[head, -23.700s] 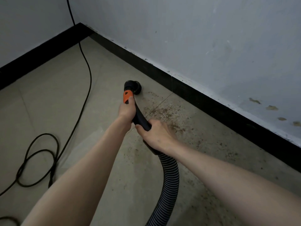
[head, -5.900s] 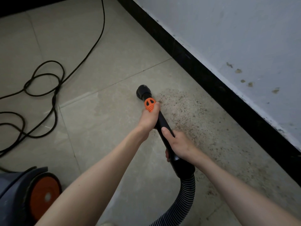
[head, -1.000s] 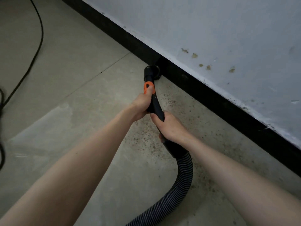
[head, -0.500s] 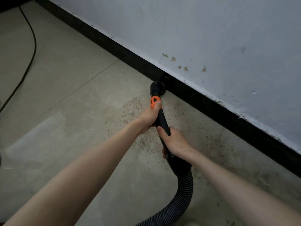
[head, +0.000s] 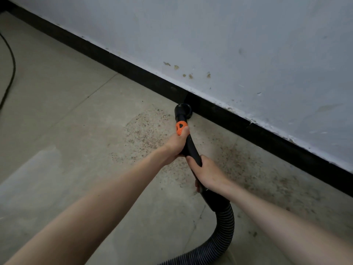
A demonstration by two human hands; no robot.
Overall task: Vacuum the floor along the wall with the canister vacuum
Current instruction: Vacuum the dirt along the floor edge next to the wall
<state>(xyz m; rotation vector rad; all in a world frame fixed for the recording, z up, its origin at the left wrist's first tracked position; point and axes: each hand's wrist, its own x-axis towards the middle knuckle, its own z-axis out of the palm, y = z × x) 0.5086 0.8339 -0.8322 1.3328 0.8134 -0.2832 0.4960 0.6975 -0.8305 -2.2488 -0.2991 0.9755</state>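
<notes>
The black vacuum wand (head: 190, 148) has an orange slider near its tip. Its round nozzle (head: 183, 110) touches the floor right against the black baseboard (head: 267, 138). My left hand (head: 176, 143) grips the wand just below the orange slider. My right hand (head: 207, 174) grips the wand lower down, where it meets the ribbed hose (head: 224, 232). The hose curves down and off the bottom edge. Brown grit (head: 145, 131) is scattered on the beige tile floor left of the nozzle and along the baseboard to the right. The canister is out of view.
A grey-white wall (head: 229, 44) with small brown stains runs diagonally above the baseboard. A black power cord (head: 11, 73) lies on the floor at the far left edge. Tile joints cross the floor.
The nozzle has stayed against the baseboard while the view shifted, so the wand and hands now sit a little further right and lower. Both hands keep the same grip.
</notes>
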